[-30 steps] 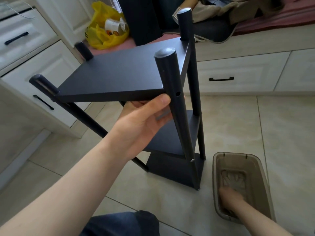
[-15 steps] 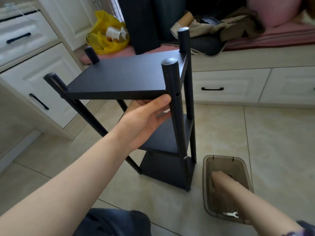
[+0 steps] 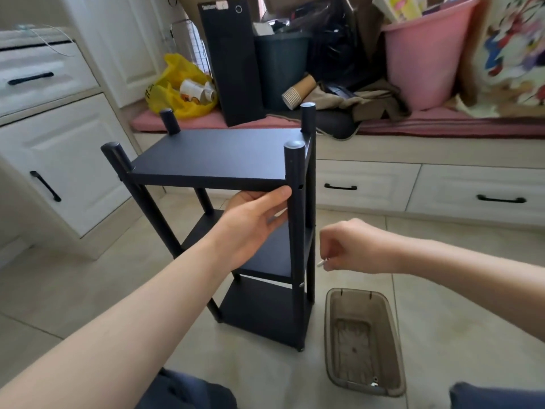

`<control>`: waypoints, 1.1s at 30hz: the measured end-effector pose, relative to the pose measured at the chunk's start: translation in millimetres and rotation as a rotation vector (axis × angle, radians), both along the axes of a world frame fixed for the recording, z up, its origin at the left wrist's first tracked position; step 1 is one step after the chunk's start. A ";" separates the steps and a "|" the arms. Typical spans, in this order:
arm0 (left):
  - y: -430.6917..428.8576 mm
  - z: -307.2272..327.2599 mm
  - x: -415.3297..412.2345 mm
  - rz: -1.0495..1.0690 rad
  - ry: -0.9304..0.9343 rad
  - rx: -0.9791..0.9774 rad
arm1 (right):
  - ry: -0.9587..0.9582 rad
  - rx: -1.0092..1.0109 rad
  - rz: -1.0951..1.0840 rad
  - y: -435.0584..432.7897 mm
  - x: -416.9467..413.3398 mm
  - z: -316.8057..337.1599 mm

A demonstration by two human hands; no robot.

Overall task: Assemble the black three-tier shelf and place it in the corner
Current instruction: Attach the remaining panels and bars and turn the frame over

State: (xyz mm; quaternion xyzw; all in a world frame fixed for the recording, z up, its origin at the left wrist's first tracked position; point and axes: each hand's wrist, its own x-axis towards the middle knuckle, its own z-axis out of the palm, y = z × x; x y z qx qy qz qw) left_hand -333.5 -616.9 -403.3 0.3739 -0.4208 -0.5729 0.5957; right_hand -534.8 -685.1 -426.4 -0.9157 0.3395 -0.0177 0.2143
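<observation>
The black three-tier shelf (image 3: pixel 218 156) stands upright on the tiled floor, its four round posts rising above the top board. My left hand (image 3: pixel 256 219) grips the front edge of the top board from below, thumb against the front right post (image 3: pixel 296 208). That post shows an empty hole just beside my thumb. My right hand (image 3: pixel 351 246) hovers to the right of the post and pinches a small pale fastener (image 3: pixel 321 263) between its fingertips.
A brown translucent plastic tray (image 3: pixel 364 340) lies on the floor at the lower right with a small metal part at its near end. White drawer cabinets stand left and behind. A cushioned bench holds a yellow bag (image 3: pixel 177 90), a black box and a pink bucket (image 3: pixel 424 63).
My right hand has come up out of the plastic tray with a small fastener and now sits beside the front right post. The shelf stands more upright; my left hand kept its grip.
</observation>
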 end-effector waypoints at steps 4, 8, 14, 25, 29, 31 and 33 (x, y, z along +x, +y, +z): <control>0.7 -0.4 -0.2 -0.033 0.063 0.045 | -0.315 0.043 0.013 31.4 -17.5 27.2; 1.1 0.9 0.9 -0.041 0.107 0.049 | -0.614 0.026 -0.036 42.3 -17.8 38.9; 0.7 -1.5 4.0 -0.041 0.130 0.038 | -0.845 -0.040 -0.094 40.9 -9.8 48.0; 1.5 0.8 0.8 -0.040 0.107 0.021 | -0.881 -0.142 -0.162 37.4 -4.4 48.7; -0.1 0.9 2.5 -0.021 0.067 0.021 | -0.860 -0.192 -0.143 37.2 -2.8 48.1; -0.8 0.5 4.0 -0.016 0.058 0.017 | -0.838 -0.232 -0.131 37.2 -2.6 47.5; -1.1 0.8 4.1 -0.016 0.059 0.018 | -0.836 -0.256 -0.118 36.9 -2.5 47.2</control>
